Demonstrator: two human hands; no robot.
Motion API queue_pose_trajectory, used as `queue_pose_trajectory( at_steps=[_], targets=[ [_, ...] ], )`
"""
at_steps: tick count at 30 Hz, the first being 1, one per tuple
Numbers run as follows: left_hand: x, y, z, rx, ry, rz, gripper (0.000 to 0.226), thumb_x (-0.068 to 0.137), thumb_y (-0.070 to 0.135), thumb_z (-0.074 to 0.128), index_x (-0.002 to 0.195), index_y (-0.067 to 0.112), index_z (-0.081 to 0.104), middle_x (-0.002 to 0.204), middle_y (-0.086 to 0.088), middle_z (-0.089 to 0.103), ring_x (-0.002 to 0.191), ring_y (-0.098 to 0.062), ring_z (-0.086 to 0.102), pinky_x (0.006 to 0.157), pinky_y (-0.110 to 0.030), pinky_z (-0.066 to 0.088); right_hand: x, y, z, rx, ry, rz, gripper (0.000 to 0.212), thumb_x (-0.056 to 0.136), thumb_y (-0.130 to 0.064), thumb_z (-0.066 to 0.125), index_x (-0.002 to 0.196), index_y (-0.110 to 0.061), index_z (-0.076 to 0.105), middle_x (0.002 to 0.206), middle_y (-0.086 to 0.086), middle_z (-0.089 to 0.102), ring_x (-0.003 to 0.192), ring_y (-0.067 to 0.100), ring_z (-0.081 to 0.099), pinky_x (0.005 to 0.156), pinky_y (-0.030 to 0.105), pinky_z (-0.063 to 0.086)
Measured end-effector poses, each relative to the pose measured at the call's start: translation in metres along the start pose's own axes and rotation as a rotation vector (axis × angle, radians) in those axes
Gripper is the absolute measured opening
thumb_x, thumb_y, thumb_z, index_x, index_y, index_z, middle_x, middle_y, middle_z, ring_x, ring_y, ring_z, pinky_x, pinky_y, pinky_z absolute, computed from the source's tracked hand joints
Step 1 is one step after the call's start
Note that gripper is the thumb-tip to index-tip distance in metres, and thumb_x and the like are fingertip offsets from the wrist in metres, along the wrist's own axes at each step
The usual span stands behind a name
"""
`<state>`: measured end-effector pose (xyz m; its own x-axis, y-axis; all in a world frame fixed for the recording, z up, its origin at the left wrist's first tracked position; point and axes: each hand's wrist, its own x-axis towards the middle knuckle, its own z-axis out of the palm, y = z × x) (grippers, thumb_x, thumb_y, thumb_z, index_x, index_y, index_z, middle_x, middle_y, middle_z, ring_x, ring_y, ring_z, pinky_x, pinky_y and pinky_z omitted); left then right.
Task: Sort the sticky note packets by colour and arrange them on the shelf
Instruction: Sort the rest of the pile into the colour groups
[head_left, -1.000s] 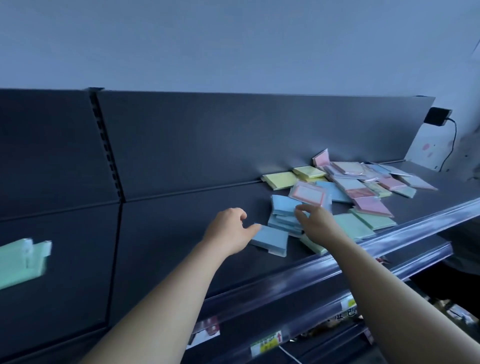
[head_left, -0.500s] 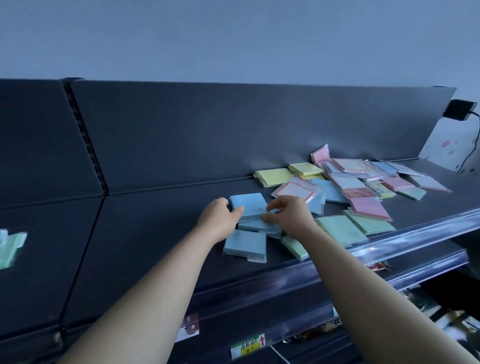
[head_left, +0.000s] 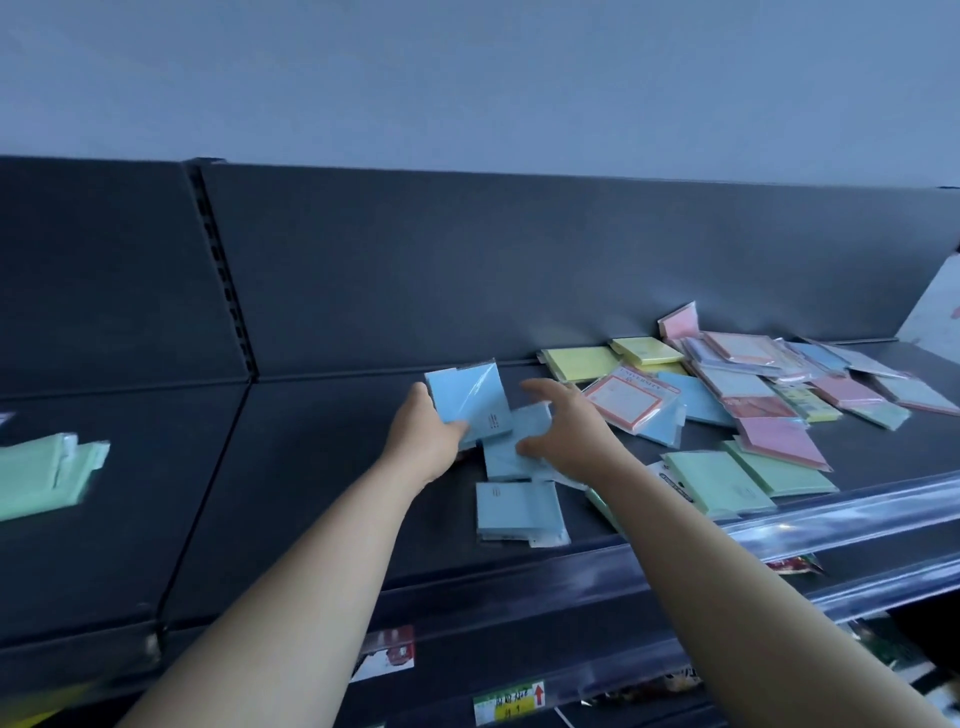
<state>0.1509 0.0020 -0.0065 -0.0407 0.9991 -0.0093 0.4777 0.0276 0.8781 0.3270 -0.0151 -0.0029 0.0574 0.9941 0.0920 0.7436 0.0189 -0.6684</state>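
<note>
My left hand (head_left: 426, 441) grips a blue sticky note packet (head_left: 470, 402) and holds it tilted up above the dark shelf (head_left: 322, 467). My right hand (head_left: 566, 434) hovers with spread fingers over more blue packets (head_left: 506, 457); whether it touches them I cannot tell. Another blue packet stack (head_left: 519, 512) lies nearer the shelf's front edge. To the right lies a mixed pile: yellow packets (head_left: 582, 362), pink packets (head_left: 779, 436), green packets (head_left: 719, 480) and a red-bordered packet (head_left: 626, 400).
A stack of green packets (head_left: 47, 475) sits on the left shelf section. A clear price rail (head_left: 779, 535) runs along the shelf's front edge, with price labels (head_left: 511, 701) on lower rails. The dark back panel (head_left: 467, 270) rises behind the shelf.
My left hand has lifted the blue packet up off the blue heap and tilted it. My right hand has let go and opened its fingers above the remaining blue packets.
</note>
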Motion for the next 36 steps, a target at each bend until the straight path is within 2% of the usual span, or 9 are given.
queue_pose_trajectory(
  at_steps=[2,5,9,13,19,23,27,32,36],
  targets=[
    [-0.003,-0.005,-0.015,-0.103,0.036,0.011,0.026,0.09,0.007,0.058,0.112,0.013,0.045,0.113,-0.002,0.057,0.091,-0.018,0.061,0.061,-0.026,0.053,0.002,-0.009,0.005,0.053,0.04,-0.03,0.073,0.077,-0.007,0.071,0.141,-0.026,0.041,0.139,0.002,0.04,0.1,0.013,0.049,0.064,0.014,0.042],
    [-0.009,-0.017,-0.043,-0.214,0.118,0.037,0.028,0.09,0.004,0.058,0.11,0.017,0.044,0.115,-0.002,0.059,0.092,-0.017,0.065,0.063,-0.026,0.058,0.006,-0.028,0.016,0.15,0.115,-0.02,0.075,0.076,-0.011,0.075,0.142,-0.02,0.041,0.137,0.002,0.045,0.101,0.017,0.054,0.068,0.019,0.043],
    [-0.024,-0.036,-0.086,-0.263,0.234,0.055,0.023,0.089,0.005,0.06,0.107,0.014,0.047,0.108,-0.001,0.063,0.09,-0.015,0.066,0.065,-0.026,0.058,0.01,-0.062,0.036,0.206,0.171,-0.074,0.033,0.075,-0.01,0.072,0.108,-0.012,0.067,0.101,0.001,0.069,0.088,0.015,0.064,0.064,0.016,0.044],
    [-0.041,-0.059,-0.136,-0.267,0.342,0.072,0.019,0.091,0.007,0.056,0.106,0.017,0.048,0.106,0.001,0.063,0.09,-0.013,0.065,0.062,-0.023,0.056,0.005,-0.105,0.062,0.289,0.153,-0.163,0.015,0.082,-0.011,0.066,0.094,-0.02,0.064,0.087,-0.008,0.065,0.073,0.004,0.06,0.049,0.006,0.039],
    [-0.068,-0.099,-0.219,-0.289,0.456,0.051,0.024,0.096,0.006,0.045,0.113,0.022,0.046,0.108,0.004,0.06,0.084,-0.018,0.068,0.052,-0.01,0.049,-0.011,-0.186,0.12,0.414,0.034,-0.23,0.014,0.086,-0.012,0.058,0.097,-0.02,0.063,0.091,-0.009,0.067,0.085,0.015,0.064,0.066,0.035,0.056],
    [-0.084,-0.139,-0.285,-0.274,0.506,0.003,0.028,0.094,0.005,0.046,0.119,0.018,0.05,0.112,-0.003,0.061,0.077,-0.006,0.069,0.073,-0.035,0.061,-0.025,-0.243,0.165,0.429,-0.045,-0.245,0.019,0.088,-0.009,0.049,0.102,-0.018,0.059,0.093,-0.004,0.066,0.078,0.017,0.061,0.057,0.027,0.046],
    [-0.102,-0.171,-0.35,-0.259,0.554,-0.034,0.032,0.094,0.003,0.045,0.12,0.02,0.049,0.113,0.0,0.057,0.082,-0.008,0.068,0.074,-0.031,0.06,-0.038,-0.3,0.208,0.433,-0.135,-0.247,0.031,0.084,-0.001,0.048,0.108,-0.021,0.053,0.095,-0.009,0.061,0.078,0.011,0.059,0.054,0.023,0.046],
    [-0.11,-0.21,-0.429,-0.174,0.625,-0.08,0.042,0.094,0.0,0.046,0.133,0.015,0.049,0.122,-0.005,0.057,0.088,-0.019,0.068,0.061,-0.019,0.058,-0.048,-0.359,0.262,0.472,-0.173,-0.213,0.039,0.081,0.003,0.047,0.11,-0.023,0.054,0.098,-0.01,0.061,0.091,0.018,0.063,0.082,0.043,0.057],
    [-0.102,-0.234,-0.478,-0.08,0.634,-0.111,0.03,0.095,0.005,0.05,0.124,0.012,0.053,0.117,-0.002,0.058,0.095,-0.024,0.066,0.06,-0.025,0.059,-0.049,-0.391,0.292,0.471,-0.18,-0.185,0.045,0.082,0.004,0.042,0.116,-0.022,0.056,0.094,-0.013,0.061,0.081,0.012,0.061,0.07,0.033,0.053]
  ],
)
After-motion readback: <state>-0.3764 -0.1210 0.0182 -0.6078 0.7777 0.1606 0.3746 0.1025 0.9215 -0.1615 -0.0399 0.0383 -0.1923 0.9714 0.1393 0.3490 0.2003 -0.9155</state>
